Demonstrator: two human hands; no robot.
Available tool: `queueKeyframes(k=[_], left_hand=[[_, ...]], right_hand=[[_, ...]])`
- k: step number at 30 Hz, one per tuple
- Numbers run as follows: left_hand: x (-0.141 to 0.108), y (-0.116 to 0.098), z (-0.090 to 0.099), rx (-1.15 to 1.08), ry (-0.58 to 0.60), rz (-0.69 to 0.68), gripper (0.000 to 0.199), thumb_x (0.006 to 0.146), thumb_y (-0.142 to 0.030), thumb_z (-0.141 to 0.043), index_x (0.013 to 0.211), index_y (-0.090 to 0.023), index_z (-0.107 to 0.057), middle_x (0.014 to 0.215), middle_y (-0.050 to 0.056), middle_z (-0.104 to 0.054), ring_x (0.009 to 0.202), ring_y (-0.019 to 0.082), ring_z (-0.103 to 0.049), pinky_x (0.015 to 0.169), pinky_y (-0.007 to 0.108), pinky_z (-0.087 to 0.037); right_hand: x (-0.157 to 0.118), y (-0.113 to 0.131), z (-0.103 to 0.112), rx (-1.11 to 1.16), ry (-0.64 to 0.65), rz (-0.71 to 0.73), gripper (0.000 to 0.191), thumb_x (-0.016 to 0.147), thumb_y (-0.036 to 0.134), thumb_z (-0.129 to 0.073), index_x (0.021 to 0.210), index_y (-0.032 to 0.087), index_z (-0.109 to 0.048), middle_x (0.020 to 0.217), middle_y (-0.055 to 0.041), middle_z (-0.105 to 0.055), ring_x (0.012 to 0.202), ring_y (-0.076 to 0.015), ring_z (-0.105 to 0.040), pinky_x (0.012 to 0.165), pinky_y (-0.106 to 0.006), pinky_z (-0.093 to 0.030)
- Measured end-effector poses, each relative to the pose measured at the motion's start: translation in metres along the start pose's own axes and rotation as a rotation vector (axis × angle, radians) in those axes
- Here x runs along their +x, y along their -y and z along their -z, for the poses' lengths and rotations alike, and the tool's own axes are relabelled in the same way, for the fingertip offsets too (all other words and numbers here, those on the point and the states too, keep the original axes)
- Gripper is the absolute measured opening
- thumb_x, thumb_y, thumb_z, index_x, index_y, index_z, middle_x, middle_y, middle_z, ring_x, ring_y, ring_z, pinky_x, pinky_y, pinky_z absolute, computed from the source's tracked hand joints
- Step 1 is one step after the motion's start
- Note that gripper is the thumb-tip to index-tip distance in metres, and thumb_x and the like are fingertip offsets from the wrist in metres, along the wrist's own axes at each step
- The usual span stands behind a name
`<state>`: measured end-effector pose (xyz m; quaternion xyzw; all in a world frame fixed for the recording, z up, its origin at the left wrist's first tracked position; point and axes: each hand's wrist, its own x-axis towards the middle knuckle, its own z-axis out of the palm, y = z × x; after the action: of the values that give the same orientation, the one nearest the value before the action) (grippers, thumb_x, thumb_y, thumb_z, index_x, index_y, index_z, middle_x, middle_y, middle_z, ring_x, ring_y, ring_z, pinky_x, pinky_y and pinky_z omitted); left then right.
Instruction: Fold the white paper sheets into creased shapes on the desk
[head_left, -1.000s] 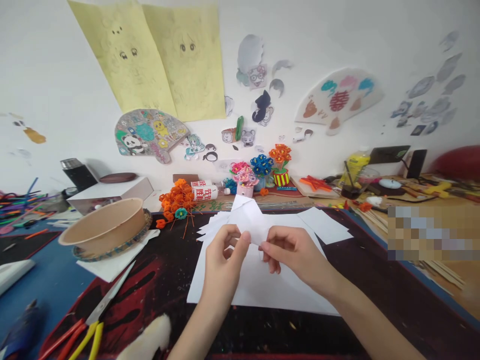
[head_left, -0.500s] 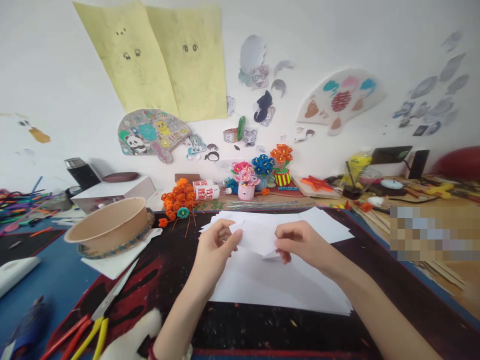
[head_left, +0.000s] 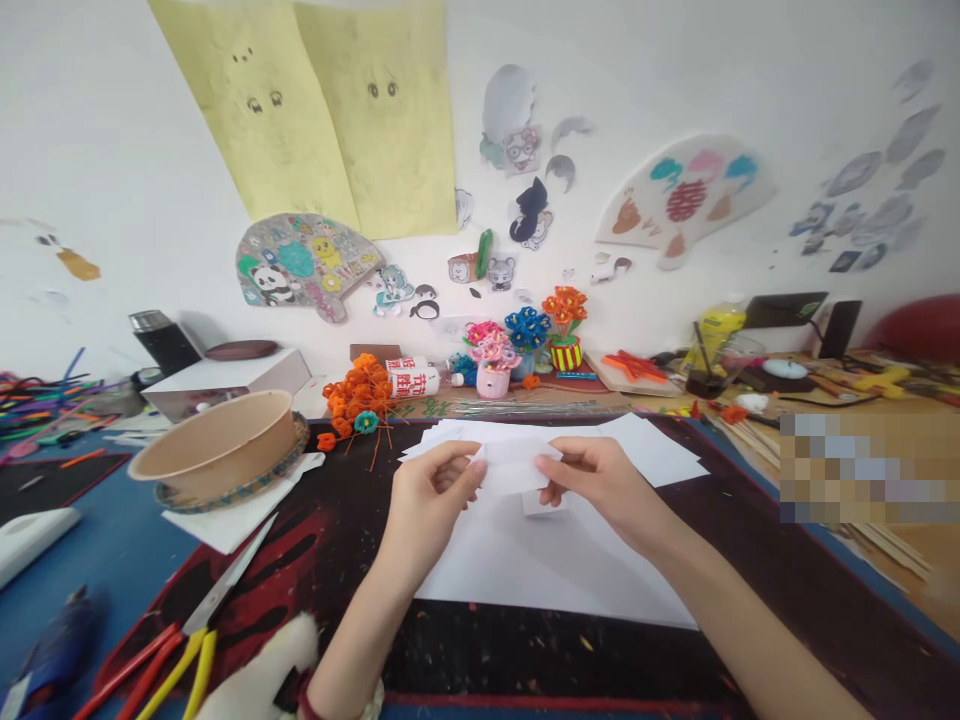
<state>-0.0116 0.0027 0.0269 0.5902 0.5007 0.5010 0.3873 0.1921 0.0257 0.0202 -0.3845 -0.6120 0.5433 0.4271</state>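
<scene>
The right hand [head_left: 611, 490] has shifted nearer the left hand [head_left: 424, 500], leaving a shorter span of paper [head_left: 514, 468] between them; the fingers of both pinch it above white sheets [head_left: 555, 570].

the small sheet [head_left: 517, 468] above the dark mat [head_left: 360, 560] is smooth, matt white paper, like the large sheets [head_left: 570, 570] on the mat. at the mat's left side, the scissors [head_left: 201, 625] pair bare metal blades with shiny, plastic-looking handles, and the tan bowl [head_left: 244, 432] looks smooth, with a rough, cord-like band [head_left: 244, 488] around its base. behind the mat, the orange flowers [head_left: 360, 388] look fuzzy. right of the mat, the thin sticks [head_left: 750, 450] look like plain wood.
</scene>
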Motion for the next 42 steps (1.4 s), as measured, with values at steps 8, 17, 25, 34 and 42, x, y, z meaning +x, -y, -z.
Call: queueKeyframes(k=[8, 17, 25, 34, 42], left_hand=[[-0.001, -0.004, -0.001, -0.101, 0.081, 0.008, 0.028, 0.082, -0.032, -0.064, 0.102, -0.013, -0.066, 0.056, -0.001, -0.061, 0.05, 0.011, -0.054, 0.049, 0.021, -0.043], [-0.001, -0.001, -0.006, -0.01, 0.033, -0.029, 0.026, 0.084, -0.034, -0.062, 0.096, -0.013, -0.071, 0.058, -0.001, -0.061, 0.047, 0.011, -0.057, 0.046, 0.019, -0.041], [-0.003, -0.008, -0.004, -0.19, 0.085, 0.041, 0.023, 0.081, -0.028, -0.066, 0.097, -0.013, -0.071, 0.058, 0.0, -0.064, 0.048, 0.011, -0.058, 0.047, 0.019, -0.043], [-0.005, -0.012, -0.004, -0.274, 0.108, 0.074, 0.019, 0.077, -0.028, -0.071, 0.09, -0.015, -0.075, 0.055, 0.001, -0.065, 0.048, 0.014, -0.063, 0.042, 0.019, -0.041], [-0.005, -0.011, -0.005, -0.302, 0.153, 0.069, 0.017, 0.076, -0.028, -0.074, 0.087, -0.016, -0.076, 0.065, 0.003, -0.069, 0.051, 0.014, -0.066, 0.041, 0.017, -0.042]], right_hand=[[0.0, -0.005, -0.003, 0.133, -0.004, 0.007, 0.033, 0.078, 0.046, -0.072, 0.093, 0.017, -0.071, 0.071, -0.0022, -0.068, 0.061, -0.0142, -0.063, 0.06, -0.027, -0.051], [0.002, -0.008, -0.009, 0.131, -0.026, 0.044, 0.032, 0.076, 0.047, -0.073, 0.07, 0.016, -0.071, 0.065, -0.0014, -0.064, 0.056, -0.0135, -0.062, 0.053, -0.025, -0.051], [0.0, -0.008, -0.005, 0.242, -0.039, 0.002, 0.031, 0.076, 0.039, -0.074, 0.098, 0.018, -0.074, 0.071, -0.0016, -0.067, 0.057, -0.0141, -0.063, 0.053, -0.026, -0.051], [-0.002, -0.004, -0.003, 0.335, -0.034, -0.045, 0.023, 0.071, 0.034, -0.079, 0.088, 0.019, -0.077, 0.076, -0.0016, -0.067, 0.058, -0.0127, -0.061, 0.057, -0.028, -0.055], [-0.002, -0.003, -0.005, 0.289, -0.068, -0.002, 0.027, 0.071, 0.044, -0.078, 0.079, 0.018, -0.077, 0.078, -0.0043, -0.07, 0.055, -0.0128, -0.061, 0.05, -0.026, -0.053]])
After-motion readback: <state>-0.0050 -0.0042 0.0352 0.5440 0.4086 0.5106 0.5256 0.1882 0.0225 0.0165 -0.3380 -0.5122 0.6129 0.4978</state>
